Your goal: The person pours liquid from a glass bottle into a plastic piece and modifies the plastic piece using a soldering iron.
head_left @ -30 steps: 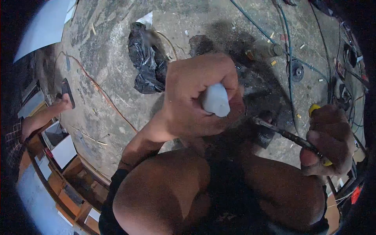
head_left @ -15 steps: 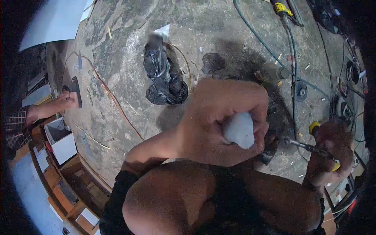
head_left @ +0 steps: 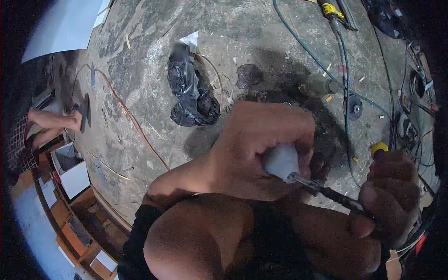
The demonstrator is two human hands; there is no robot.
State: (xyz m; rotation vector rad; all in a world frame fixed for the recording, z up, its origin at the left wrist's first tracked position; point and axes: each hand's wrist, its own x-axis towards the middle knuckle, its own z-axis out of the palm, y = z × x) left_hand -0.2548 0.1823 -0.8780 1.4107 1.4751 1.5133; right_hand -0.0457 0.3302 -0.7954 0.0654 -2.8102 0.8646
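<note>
My left hand [head_left: 261, 149] is wrapped round a whitish, rounded piece [head_left: 282, 163], whose narrow end sticks out of the fist towards the right. In my right hand [head_left: 392, 198] is a slim, dark screwdriver-like tool [head_left: 336, 197] with a metal front end and a yellow part at the back. The tool's tip meets the end of the whitish piece. Both hands are above my bent knees. My left fingers hide the rest of the piece.
On the concrete floor lie a black plastic bag [head_left: 189, 93], a glass jar [head_left: 322, 86], a disc [head_left: 354, 108], hoses and a yellow tool [head_left: 332, 10]. Wooden compartments [head_left: 100, 224] and another person's leg [head_left: 56, 120] are at left.
The tool in my right hand has moved left, from apart to touching the whitish piece. My left hand shifted right and down in view, then stayed nearly still. The other person's limbs have shifted.
</note>
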